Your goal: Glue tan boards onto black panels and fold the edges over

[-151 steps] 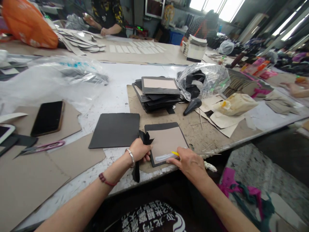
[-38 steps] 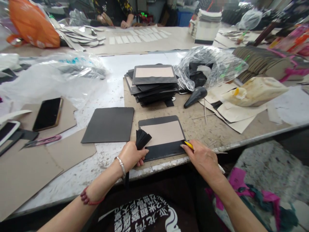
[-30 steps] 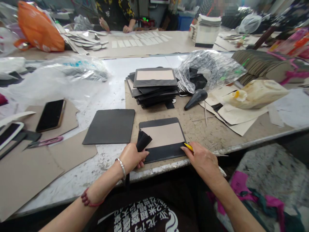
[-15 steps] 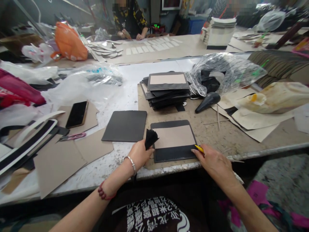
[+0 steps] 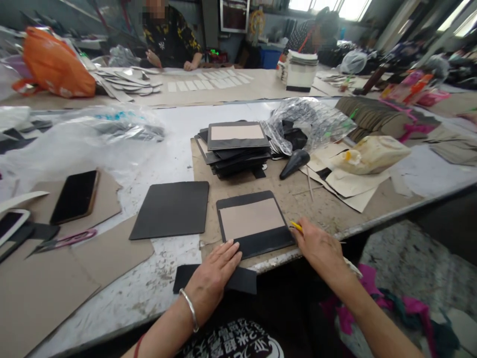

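In the head view, the left hand [image 5: 214, 278] lay spread flat, palm down, across a dark strip [image 5: 186, 279], its fingertips at the near left corner of a dark-bordered panel [image 5: 251, 219]. The right hand [image 5: 320, 243] was pinched on a yellow tool [image 5: 297, 226] at the panel's right edge, so the panel sat between and just beyond both hands.

Under it, a scuffed brown sheet [image 5: 313, 214] covered part of a white table [image 5: 177, 164], whose near edge was chipped. Left of and beyond the left hand lay a plain grey board [image 5: 171, 209]; farther left were a phone [image 5: 74, 196] and pink-handled scissors [image 5: 70, 238]. Straight beyond the panel rose a pile of similar panels [image 5: 238, 149]. Beyond the right hand were a black cone-shaped object [image 5: 295, 163], a clear bag [image 5: 313, 119] and a stained container [image 5: 376, 155].

Far past the hands, a person in a flowered top [image 5: 171, 37] sat at another table [image 5: 264, 89], with an orange bag [image 5: 57, 64] to the left and bright windows [image 5: 354, 7] behind to the right.
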Demonstrator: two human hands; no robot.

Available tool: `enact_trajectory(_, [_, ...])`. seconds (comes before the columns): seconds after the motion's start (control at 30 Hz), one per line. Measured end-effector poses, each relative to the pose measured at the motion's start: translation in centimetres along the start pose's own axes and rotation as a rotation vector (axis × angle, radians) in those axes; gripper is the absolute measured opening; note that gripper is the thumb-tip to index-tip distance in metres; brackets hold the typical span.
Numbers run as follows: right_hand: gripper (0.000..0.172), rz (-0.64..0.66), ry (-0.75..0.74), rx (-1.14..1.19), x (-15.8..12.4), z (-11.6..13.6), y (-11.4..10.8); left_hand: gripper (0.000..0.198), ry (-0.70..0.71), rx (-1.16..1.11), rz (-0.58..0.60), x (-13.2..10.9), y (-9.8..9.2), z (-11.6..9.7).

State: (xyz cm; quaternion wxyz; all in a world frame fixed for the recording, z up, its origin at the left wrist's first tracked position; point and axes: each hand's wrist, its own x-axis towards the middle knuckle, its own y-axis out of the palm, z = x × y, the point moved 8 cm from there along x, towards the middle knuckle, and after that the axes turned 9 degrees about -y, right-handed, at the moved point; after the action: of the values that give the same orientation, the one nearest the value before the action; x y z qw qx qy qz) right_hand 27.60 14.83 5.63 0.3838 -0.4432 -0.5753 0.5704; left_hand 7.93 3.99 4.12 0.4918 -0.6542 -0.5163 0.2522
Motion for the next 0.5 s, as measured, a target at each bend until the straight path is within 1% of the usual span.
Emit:
enact_trajectory(0.07, [0.015,-0.059,-0.022,-0.028,0.1,0.9,-0.7,0.069,0.025,0.01,-0.044,-0.1,-0.1,-0.1])
enact_trajectory(0.13, [0.014,-0.103,-0.079,-0.046,0.3,2.6,-1.0,0.07,0.042,0.023,-0.096,-0.3,-0.2,-0.2])
enact_trajectory(0.2, [0.011,-0.114,-0.139,-0.077,0.5,4.4,-0.6,0.073,0.054,0.034,-0.149,-0.4,-0.3,-0.3])
enact_trajectory(0.27, [0.012,-0.096,-0.189,-0.117,0.8,5.4,0.0,0.079,0.068,0.058,-0.174,-0.6,-0.2,-0.2])
enact_trajectory(0.33, [0.018,-0.063,-0.178,-0.15,1.0,4.9,0.6,0.084,0.094,0.096,-0.167,-0.6,0.1,0.0])
enact_trajectory(0.4, [0.023,-0.023,-0.085,-0.151,1.0,3.1,0.6,0.087,0.122,0.123,-0.164,-0.6,0.4,0.3])
enact_trajectory(0.47, [0.026,0.013,0.018,-0.069,0.4,1.4,0.2,0.088,0.145,0.12,-0.169,-0.7,0.9,0.6])
enact_trajectory(0.5, [0.025,0.027,0.049,-0.004,-0.1,1.0,0.0,0.088,0.151,0.11,-0.171,-0.8,1.2,0.9])
